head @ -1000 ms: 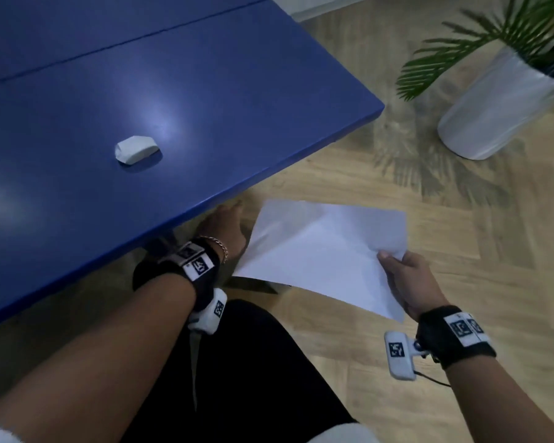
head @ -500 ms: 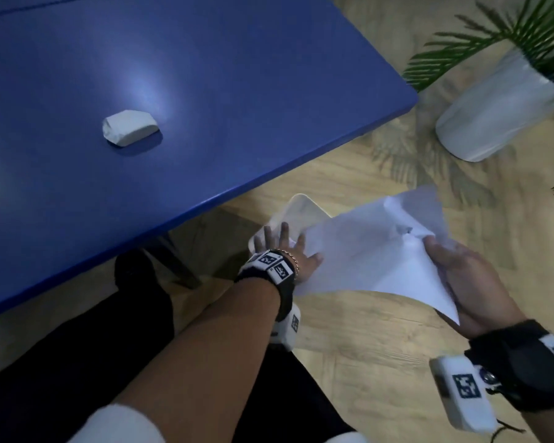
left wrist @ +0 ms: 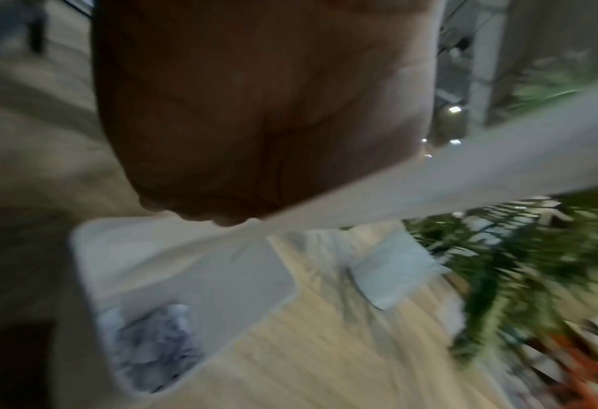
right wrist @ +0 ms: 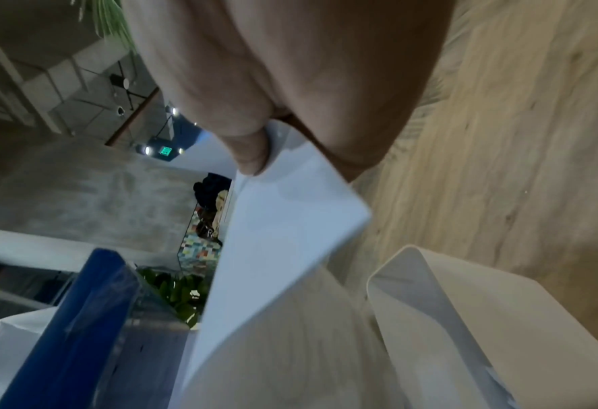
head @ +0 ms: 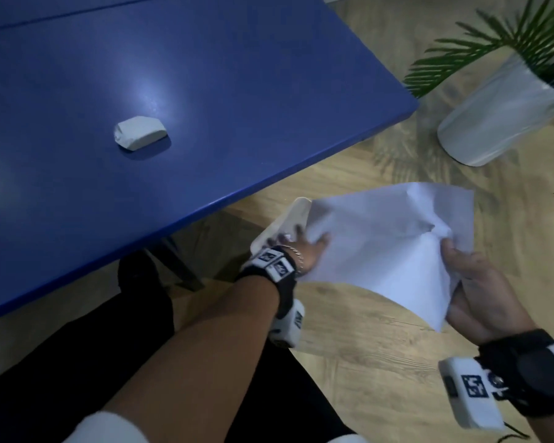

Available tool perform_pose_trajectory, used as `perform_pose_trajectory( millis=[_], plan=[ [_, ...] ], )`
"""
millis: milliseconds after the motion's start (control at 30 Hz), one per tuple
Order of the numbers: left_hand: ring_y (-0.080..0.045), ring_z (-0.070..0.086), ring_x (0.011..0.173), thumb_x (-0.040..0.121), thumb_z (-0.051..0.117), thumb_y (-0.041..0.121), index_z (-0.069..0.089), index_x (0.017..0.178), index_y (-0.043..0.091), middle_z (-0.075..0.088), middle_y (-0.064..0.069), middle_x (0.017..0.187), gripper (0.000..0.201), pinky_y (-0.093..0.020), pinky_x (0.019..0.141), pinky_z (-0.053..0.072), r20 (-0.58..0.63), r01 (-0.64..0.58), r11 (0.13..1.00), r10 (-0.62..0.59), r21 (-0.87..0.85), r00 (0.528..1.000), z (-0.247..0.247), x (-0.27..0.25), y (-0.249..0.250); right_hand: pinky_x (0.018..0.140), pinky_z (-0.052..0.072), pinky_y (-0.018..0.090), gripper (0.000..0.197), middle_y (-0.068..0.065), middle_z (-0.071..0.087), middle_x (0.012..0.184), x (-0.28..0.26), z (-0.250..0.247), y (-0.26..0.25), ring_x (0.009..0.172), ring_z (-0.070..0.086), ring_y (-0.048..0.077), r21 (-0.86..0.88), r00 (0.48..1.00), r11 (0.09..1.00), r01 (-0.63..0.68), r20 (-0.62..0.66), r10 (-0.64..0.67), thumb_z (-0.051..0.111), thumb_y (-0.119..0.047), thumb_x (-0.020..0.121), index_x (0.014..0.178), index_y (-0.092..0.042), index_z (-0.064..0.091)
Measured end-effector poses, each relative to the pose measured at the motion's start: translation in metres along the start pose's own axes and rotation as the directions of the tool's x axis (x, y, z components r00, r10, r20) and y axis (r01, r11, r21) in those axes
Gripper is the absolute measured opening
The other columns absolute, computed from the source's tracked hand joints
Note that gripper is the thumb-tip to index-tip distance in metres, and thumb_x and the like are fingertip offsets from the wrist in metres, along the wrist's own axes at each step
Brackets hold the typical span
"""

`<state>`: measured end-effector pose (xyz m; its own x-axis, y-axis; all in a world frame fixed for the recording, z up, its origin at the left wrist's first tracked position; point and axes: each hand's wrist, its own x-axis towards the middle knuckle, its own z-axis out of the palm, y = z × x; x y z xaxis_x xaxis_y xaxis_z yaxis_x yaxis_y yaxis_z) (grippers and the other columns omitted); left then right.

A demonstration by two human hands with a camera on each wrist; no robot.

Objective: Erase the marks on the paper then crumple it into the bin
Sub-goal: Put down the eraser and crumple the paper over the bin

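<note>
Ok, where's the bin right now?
In the head view the white bin stands on the floor just off the blue table's near edge, beyond the left hand and partly hidden by the paper.

Bin point(head: 296, 210) mostly hidden behind paper point(head: 381, 244).

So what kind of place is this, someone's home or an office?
Probably an office or public lounge: a blue table, potted palms on wood-look flooring, and a lit exit sign in the right wrist view.

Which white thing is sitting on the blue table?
The eraser. It lies alone on the blue table; the paper is held in both hands, and the bin and plant pot stand on the floor.
</note>
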<state>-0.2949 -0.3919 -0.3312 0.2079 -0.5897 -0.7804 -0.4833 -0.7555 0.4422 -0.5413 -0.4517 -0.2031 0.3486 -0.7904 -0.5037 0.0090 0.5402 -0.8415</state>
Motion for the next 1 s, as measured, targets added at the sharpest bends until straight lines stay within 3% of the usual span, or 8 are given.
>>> perform_pose_trajectory(
  millis=[100, 167, 267, 433, 600, 767, 900, 1000],
  plan=[
    [-0.040, 0.061, 0.134, 0.045, 0.043, 0.115, 0.055, 0.152, 0.015, 0.061, -0.018, 0.150, 0.147, -0.056, 0.117, 0.044, 0.096, 0.086, 0.856, -0.042, -0.510, 0.995, -0.010, 0.022, -0.034, 0.110, 0.047, 0.049, 0.044, 0.014, 0.060, 0.149, -0.006, -0.015, -0.006, 0.140, 0.056, 0.031, -0.006, 1.000, 1.000, 0.011, -0.009, -0.011, 0.040, -0.024, 0.112, 0.149, -0.007, 0.054],
    [-0.040, 0.074, 0.112, 0.036, 0.065, 0.107, 0.074, 0.128, 0.013, 0.078, -0.015, 0.122, 0.132, -0.062, 0.104, 0.055, 0.084, 0.066, 0.705, -0.009, -0.706, 0.996, -0.009, 0.042, -0.050, 0.106, 0.051, 0.048, 0.042, 0.012, 0.062, 0.147, -0.008, -0.020, -0.004, 0.136, 0.060, 0.030, -0.067, 1.000, 0.998, -0.011, -0.018, 0.010, 0.045, -0.025, 0.110, 0.148, -0.011, 0.057],
    [-0.038, 0.077, 0.106, 0.057, 0.076, 0.087, 0.078, 0.118, 0.013, 0.080, -0.011, 0.113, 0.096, -0.060, 0.104, 0.056, -0.041, -0.072, 0.679, 0.063, -0.731, 0.997, -0.021, 0.028, -0.049, 0.099, 0.056, 0.045, 0.039, 0.008, 0.069, 0.139, -0.008, -0.020, 0.002, 0.125, 0.068, 0.028, -0.190, 0.999, 0.981, -0.026, -0.045, 0.017, 0.054, -0.031, 0.107, 0.142, -0.016, 0.063],
    [-0.033, 0.071, 0.101, 0.087, 0.060, 0.058, 0.071, 0.119, 0.005, 0.075, -0.012, 0.115, 0.063, -0.041, 0.091, 0.055, -0.135, -0.073, 0.890, 0.013, -0.451, 0.991, -0.032, 0.016, -0.045, 0.059, 0.063, 0.029, 0.024, 0.020, 0.077, 0.114, -0.003, -0.027, 0.013, 0.077, 0.079, 0.023, -0.386, 0.977, 0.919, -0.082, -0.212, -0.002, 0.062, -0.019, 0.104, 0.113, 0.001, 0.072],
    [-0.018, 0.050, 0.047, 0.108, 0.053, 0.028, 0.061, 0.079, 0.009, 0.062, -0.004, 0.061, 0.036, -0.026, 0.049, 0.037, -0.103, -0.027, 0.903, -0.019, -0.429, 0.994, -0.045, 0.002, -0.059, 0.060, 0.065, 0.030, 0.022, 0.013, 0.079, 0.106, -0.019, -0.035, -0.001, 0.074, 0.079, 0.018, -0.295, 0.960, 0.943, -0.155, -0.269, 0.074, 0.060, -0.016, 0.103, 0.115, 0.000, 0.070],
    [-0.021, 0.068, 0.077, 0.087, 0.053, 0.082, 0.072, 0.108, 0.017, 0.073, 0.000, 0.092, 0.071, -0.026, 0.064, 0.052, 0.046, -0.062, 0.766, 0.119, -0.640, 0.992, -0.066, -0.056, -0.040, 0.063, 0.066, 0.038, 0.028, 0.017, 0.079, 0.108, -0.051, -0.025, -0.020, 0.082, 0.080, 0.027, -0.246, 0.976, 0.950, -0.189, -0.155, 0.154, 0.058, -0.023, 0.104, 0.117, -0.002, 0.070],
    [-0.018, 0.074, 0.108, 0.105, 0.066, 0.037, 0.074, 0.117, 0.018, 0.078, 0.004, 0.113, 0.024, -0.018, 0.084, 0.056, 0.012, -0.187, 0.761, 0.248, -0.621, 0.969, -0.073, -0.114, -0.048, 0.091, 0.060, 0.053, 0.040, 0.018, 0.078, 0.112, -0.071, -0.016, -0.029, 0.099, 0.077, 0.037, -0.291, 0.984, 0.941, -0.174, -0.088, 0.155, 0.057, -0.036, 0.104, 0.119, -0.002, 0.072],
    [-0.021, 0.076, 0.109, 0.106, 0.065, 0.029, 0.077, 0.121, 0.016, 0.081, 0.002, 0.116, 0.023, -0.035, 0.093, 0.057, -0.160, -0.319, 0.730, 0.281, -0.605, 0.946, -0.075, -0.164, -0.063, 0.082, 0.065, 0.047, 0.045, 0.017, 0.079, 0.111, -0.085, -0.017, -0.032, 0.097, 0.078, 0.036, -0.376, 0.995, 0.921, -0.104, -0.029, 0.100, 0.057, -0.042, 0.101, 0.116, -0.003, 0.074]
  ],
)
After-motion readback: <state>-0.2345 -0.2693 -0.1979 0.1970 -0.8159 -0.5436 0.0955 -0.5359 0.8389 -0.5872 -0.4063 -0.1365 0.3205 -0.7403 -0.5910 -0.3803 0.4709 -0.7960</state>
